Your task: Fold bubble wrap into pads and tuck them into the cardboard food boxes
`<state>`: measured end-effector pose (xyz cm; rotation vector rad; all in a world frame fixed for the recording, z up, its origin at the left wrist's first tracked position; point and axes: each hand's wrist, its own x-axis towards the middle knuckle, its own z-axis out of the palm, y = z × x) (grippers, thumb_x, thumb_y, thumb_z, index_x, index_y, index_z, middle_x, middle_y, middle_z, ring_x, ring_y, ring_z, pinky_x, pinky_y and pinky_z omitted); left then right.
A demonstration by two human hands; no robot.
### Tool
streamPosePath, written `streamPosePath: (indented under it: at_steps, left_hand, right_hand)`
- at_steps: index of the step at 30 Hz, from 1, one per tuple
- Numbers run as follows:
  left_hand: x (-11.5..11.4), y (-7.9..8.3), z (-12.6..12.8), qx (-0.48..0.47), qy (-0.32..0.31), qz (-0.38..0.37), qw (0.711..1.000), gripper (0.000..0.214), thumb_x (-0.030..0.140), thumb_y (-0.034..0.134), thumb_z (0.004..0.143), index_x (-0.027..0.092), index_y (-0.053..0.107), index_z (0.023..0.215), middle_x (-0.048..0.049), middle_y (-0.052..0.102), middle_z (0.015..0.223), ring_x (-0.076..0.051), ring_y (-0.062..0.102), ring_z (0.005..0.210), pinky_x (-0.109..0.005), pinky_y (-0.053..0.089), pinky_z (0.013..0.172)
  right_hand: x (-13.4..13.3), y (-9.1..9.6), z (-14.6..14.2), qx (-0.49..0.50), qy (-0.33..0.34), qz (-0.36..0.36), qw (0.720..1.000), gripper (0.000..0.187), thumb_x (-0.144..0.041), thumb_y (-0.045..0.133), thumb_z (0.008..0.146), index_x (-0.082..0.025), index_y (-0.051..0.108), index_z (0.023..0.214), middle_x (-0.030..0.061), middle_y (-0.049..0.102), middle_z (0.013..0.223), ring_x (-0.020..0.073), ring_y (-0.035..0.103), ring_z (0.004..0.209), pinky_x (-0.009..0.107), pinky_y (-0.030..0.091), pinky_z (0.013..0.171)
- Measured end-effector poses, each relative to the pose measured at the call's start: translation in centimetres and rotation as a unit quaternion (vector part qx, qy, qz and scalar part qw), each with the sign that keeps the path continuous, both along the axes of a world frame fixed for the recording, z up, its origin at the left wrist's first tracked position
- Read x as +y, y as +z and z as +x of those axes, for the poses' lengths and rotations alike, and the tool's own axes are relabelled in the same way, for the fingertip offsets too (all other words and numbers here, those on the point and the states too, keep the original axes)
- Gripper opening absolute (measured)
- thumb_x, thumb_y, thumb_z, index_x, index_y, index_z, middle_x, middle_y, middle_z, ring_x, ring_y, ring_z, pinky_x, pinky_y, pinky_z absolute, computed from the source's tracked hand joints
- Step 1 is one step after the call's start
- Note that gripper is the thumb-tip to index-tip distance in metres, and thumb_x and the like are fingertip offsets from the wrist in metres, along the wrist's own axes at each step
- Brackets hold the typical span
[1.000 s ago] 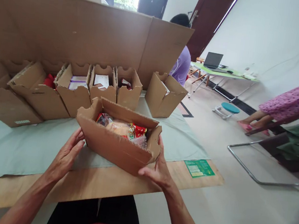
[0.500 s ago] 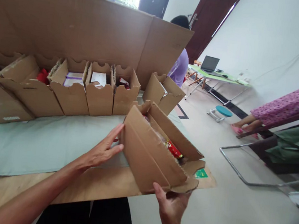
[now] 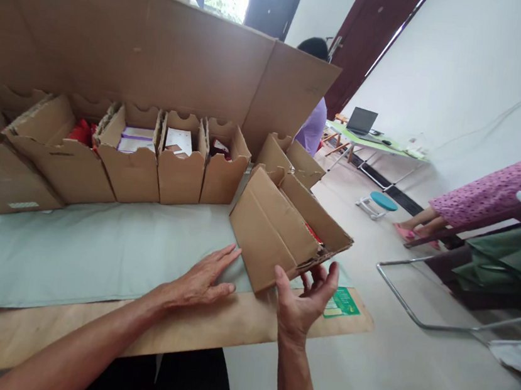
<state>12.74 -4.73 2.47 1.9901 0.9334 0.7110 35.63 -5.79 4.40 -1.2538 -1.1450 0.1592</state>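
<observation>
A brown cardboard box point(image 3: 271, 225) with an open top stands at the right end of the cloth, turned at an angle, with something red point(image 3: 313, 233) inside. My right hand point(image 3: 300, 301) is at its near end, thumb against the side panel and fingers bent at the end panel. My left hand point(image 3: 205, 280) rests low over the cloth left of the box's lower corner, fingers stretched and holding nothing. Beyond the hands runs a row of similar boxes, one with red packets point(image 3: 81, 132), one with white cartons point(image 3: 137, 140) and one with a dotted white card point(image 3: 178, 141).
Behind the row rises a tall cardboard panel point(image 3: 154, 55). A pale green cloth point(image 3: 104, 264) covers most of the wooden table point(image 3: 169, 323), with a green label point(image 3: 343, 303) at its right corner. Other people, a laptop table point(image 3: 390, 146) and a metal-framed chair point(image 3: 416, 318) are beyond.
The box has moved away from me, towards the row, and the green label shows more. My left hand has come off its side and lowered; my right hand has moved up and forward with it.
</observation>
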Motion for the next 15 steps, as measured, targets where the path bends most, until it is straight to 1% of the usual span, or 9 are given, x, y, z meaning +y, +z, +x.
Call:
streamPosePath:
  at_steps: [2,5,9,12,15]
  left_hand:
    - [-0.4,-0.6,0.0,0.018,0.002,0.013,1.0,0.083,0.059,0.057,0.098,0.027,0.025,0.167,-0.0124,0.018,0.175,-0.034,0.02,0.162,-0.059,0.021,0.13]
    - [-0.8,-0.8,0.0,0.042,0.003,0.016,0.999,0.086,0.055,0.061,0.095,0.023,0.025,0.167,-0.014,0.02,0.175,-0.035,0.021,0.162,-0.058,0.021,0.13]
    - [-0.6,-1.0,0.3,0.053,0.01,0.019,0.998,0.09,0.052,0.066,0.09,0.02,0.028,0.166,-0.017,0.024,0.174,-0.037,0.025,0.16,-0.06,0.024,0.129]
    - [-0.4,-1.6,0.5,0.055,0.01,0.037,0.998,0.09,0.052,0.067,0.088,0.019,0.032,0.164,-0.0192,0.027,0.172,-0.037,0.029,0.159,-0.06,0.025,0.128]
    - [-0.3,-2.0,0.5,0.05,0.002,0.063,0.997,0.089,0.056,0.064,0.089,0.017,0.034,0.163,-0.0212,0.031,0.171,-0.038,0.032,0.157,-0.06,0.028,0.126]
  right_hand:
    - [0.6,0.1,0.1,-0.016,-0.018,0.006,1.0,0.107,-0.053,0.087,0.075,-0.024,0.029,0.159,0.0183,0.05,0.145,0.0353,0.052,0.136,0.058,0.05,0.108]
    - [1.6,-0.2,-0.2,-0.022,-0.034,0.016,0.999,0.109,-0.057,0.087,0.072,-0.023,0.031,0.158,0.0183,0.052,0.145,0.0345,0.055,0.133,0.056,0.052,0.105]
    - [3.0,-0.5,-1.8,-0.034,-0.039,0.023,0.998,0.104,-0.06,0.085,0.075,-0.021,0.034,0.157,0.0201,0.051,0.148,0.0343,0.056,0.133,0.055,0.053,0.104]
    - [3.3,-0.4,-3.4,-0.095,-0.058,0.048,0.993,0.102,-0.06,0.082,0.079,-0.02,0.032,0.158,0.0214,0.05,0.149,0.0364,0.054,0.136,0.058,0.05,0.107]
    - [2.9,-0.4,-4.5,-0.189,-0.08,0.075,0.976,0.102,-0.057,0.083,0.08,-0.018,0.033,0.159,0.0237,0.05,0.148,0.0394,0.051,0.138,0.063,0.045,0.111]
